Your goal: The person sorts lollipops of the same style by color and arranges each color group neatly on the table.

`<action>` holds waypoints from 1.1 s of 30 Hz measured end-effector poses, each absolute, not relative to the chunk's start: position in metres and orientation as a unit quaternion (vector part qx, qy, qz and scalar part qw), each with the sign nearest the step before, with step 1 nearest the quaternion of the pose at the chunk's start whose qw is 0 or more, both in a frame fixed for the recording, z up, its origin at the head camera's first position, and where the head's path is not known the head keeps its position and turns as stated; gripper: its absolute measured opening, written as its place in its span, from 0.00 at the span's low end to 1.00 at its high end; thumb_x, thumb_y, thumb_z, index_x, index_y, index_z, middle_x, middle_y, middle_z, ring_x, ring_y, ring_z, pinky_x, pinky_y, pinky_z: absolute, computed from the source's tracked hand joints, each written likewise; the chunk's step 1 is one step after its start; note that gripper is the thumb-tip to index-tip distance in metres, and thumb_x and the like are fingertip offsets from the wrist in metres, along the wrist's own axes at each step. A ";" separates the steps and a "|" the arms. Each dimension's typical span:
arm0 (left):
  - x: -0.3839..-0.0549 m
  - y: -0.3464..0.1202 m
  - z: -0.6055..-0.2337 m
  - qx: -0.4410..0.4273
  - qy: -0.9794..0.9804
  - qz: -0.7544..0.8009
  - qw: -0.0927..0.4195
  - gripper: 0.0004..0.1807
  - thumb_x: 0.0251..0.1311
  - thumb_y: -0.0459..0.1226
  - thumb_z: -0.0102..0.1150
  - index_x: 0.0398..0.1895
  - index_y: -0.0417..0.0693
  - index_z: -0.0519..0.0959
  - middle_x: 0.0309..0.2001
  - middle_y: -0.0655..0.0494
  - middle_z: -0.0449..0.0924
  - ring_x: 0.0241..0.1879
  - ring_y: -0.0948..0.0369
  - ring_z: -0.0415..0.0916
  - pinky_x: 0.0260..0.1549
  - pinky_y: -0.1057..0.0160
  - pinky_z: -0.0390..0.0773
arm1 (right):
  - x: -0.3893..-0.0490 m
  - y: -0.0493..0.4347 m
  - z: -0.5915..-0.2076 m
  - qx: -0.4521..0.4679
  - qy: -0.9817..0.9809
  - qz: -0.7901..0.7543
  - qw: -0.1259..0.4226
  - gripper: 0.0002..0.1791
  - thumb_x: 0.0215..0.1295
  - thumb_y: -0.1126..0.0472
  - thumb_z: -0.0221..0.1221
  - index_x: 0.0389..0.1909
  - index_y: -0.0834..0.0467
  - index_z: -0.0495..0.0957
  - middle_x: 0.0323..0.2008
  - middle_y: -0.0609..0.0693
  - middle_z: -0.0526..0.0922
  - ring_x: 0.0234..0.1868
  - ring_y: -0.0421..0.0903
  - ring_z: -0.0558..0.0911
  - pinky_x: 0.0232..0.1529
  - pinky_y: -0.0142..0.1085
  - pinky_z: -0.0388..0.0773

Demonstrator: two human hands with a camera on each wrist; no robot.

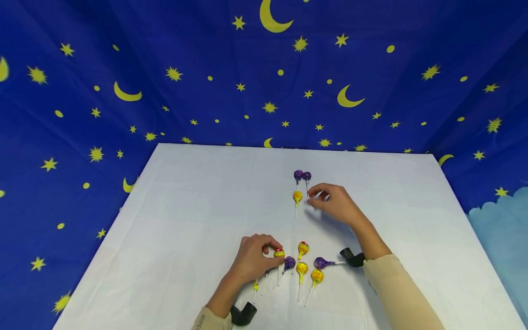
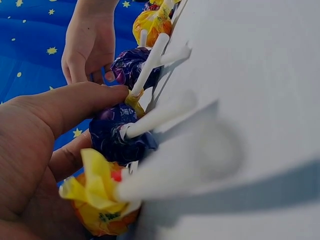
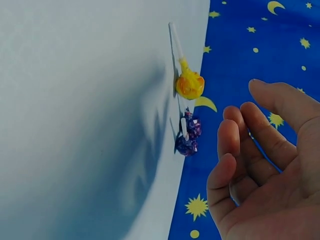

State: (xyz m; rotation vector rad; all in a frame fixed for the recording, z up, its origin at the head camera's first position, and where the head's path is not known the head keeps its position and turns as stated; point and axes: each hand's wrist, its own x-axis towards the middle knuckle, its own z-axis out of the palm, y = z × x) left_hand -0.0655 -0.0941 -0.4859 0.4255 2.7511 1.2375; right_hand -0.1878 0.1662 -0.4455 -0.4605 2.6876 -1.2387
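Observation:
My left hand (image 1: pixel 252 257) is low over a group of lollipops at the near middle of the table, pinching a yellow-and-red lollipop (image 1: pixel 279 253) between thumb and fingers. In the left wrist view, the thumb (image 2: pixel 85 102) lies beside dark purple and yellow wrappers with white sticks. Farther back, my right hand (image 1: pixel 336 201) hovers with loosely bent fingers and nothing between them, as the right wrist view also shows. Just left of its fingertips are two purple lollipops (image 1: pixel 298 175) side by side and a yellow lollipop (image 1: pixel 297 197) below them.
Right of the left hand lie more lollipops, among them a purple one (image 1: pixel 320 262) and a yellow one (image 1: pixel 317 277). The white table (image 1: pixel 198 197) meets a blue star-and-moon cloth (image 1: pixel 214 101) at its back and sides. A black wrist device (image 1: pixel 352 257) is on each arm.

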 end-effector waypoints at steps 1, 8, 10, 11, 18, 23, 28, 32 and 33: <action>-0.065 -0.094 -0.486 0.138 0.903 0.404 0.046 0.09 0.48 0.47 0.73 0.32 0.63 0.84 0.23 0.64 0.73 0.25 0.67 0.64 0.42 0.53 0.59 | -0.187 0.166 -0.445 -0.157 0.893 -0.414 0.074 0.16 0.60 0.54 0.66 0.46 0.56 0.82 0.38 0.45 0.82 0.34 0.45 0.78 0.33 0.42 0.73; -0.062 -0.095 -0.487 0.131 0.906 0.401 0.044 0.09 0.48 0.48 0.73 0.32 0.64 0.84 0.23 0.64 0.73 0.25 0.67 0.64 0.42 0.54 0.59 | -0.183 0.161 -0.443 -0.169 0.890 -0.417 0.077 0.15 0.59 0.55 0.67 0.46 0.56 0.83 0.37 0.43 0.82 0.34 0.45 0.78 0.32 0.42 0.74; -0.062 -0.095 -0.487 0.130 0.905 0.402 0.046 0.09 0.49 0.49 0.72 0.33 0.64 0.84 0.23 0.63 0.73 0.25 0.67 0.64 0.42 0.53 0.59 | -0.182 0.161 -0.443 -0.171 0.891 -0.414 0.080 0.16 0.60 0.54 0.66 0.47 0.56 0.82 0.37 0.43 0.82 0.34 0.44 0.78 0.31 0.41 0.74; -0.062 -0.095 -0.487 0.130 0.905 0.402 0.047 0.09 0.49 0.49 0.73 0.32 0.64 0.84 0.22 0.63 0.73 0.25 0.67 0.64 0.42 0.53 0.59 | -0.181 0.161 -0.443 -0.172 0.891 -0.413 0.081 0.16 0.60 0.54 0.66 0.47 0.56 0.82 0.37 0.43 0.82 0.34 0.44 0.78 0.32 0.41 0.74; -0.065 -0.096 -0.489 0.141 0.906 0.396 0.054 0.09 0.49 0.48 0.73 0.32 0.65 0.83 0.23 0.64 0.72 0.25 0.67 0.64 0.41 0.53 0.57 | -0.174 0.160 -0.443 -0.170 0.888 -0.420 0.078 0.16 0.59 0.54 0.67 0.46 0.56 0.83 0.37 0.43 0.82 0.33 0.45 0.78 0.31 0.42 0.74; -0.067 -0.096 -0.487 0.151 0.906 0.392 0.054 0.09 0.49 0.47 0.73 0.32 0.64 0.82 0.22 0.64 0.73 0.25 0.67 0.64 0.42 0.52 0.58 | -0.169 0.160 -0.443 -0.174 0.884 -0.426 0.084 0.16 0.59 0.53 0.67 0.46 0.55 0.82 0.36 0.44 0.82 0.33 0.47 0.78 0.30 0.43 0.74; -0.067 -0.096 -0.485 0.152 0.908 0.387 0.055 0.09 0.49 0.48 0.73 0.33 0.63 0.83 0.22 0.64 0.72 0.24 0.67 0.64 0.42 0.52 0.59 | -0.162 0.161 -0.445 -0.183 0.882 -0.426 0.084 0.16 0.60 0.53 0.67 0.46 0.55 0.83 0.37 0.43 0.82 0.32 0.46 0.78 0.29 0.42 0.75; -0.067 -0.095 -0.485 0.148 0.909 0.384 0.058 0.09 0.49 0.48 0.73 0.32 0.64 0.82 0.22 0.65 0.71 0.24 0.67 0.64 0.41 0.52 0.58 | -0.157 0.161 -0.447 -0.178 0.887 -0.418 0.087 0.15 0.59 0.52 0.67 0.45 0.54 0.83 0.36 0.42 0.82 0.32 0.44 0.78 0.29 0.41 0.75; -0.067 -0.094 -0.485 0.148 0.910 0.383 0.060 0.09 0.49 0.48 0.73 0.32 0.64 0.82 0.22 0.65 0.71 0.24 0.67 0.64 0.41 0.52 0.58 | -0.155 0.161 -0.447 -0.175 0.888 -0.416 0.089 0.15 0.59 0.52 0.67 0.45 0.54 0.83 0.35 0.42 0.82 0.32 0.44 0.78 0.30 0.41 0.74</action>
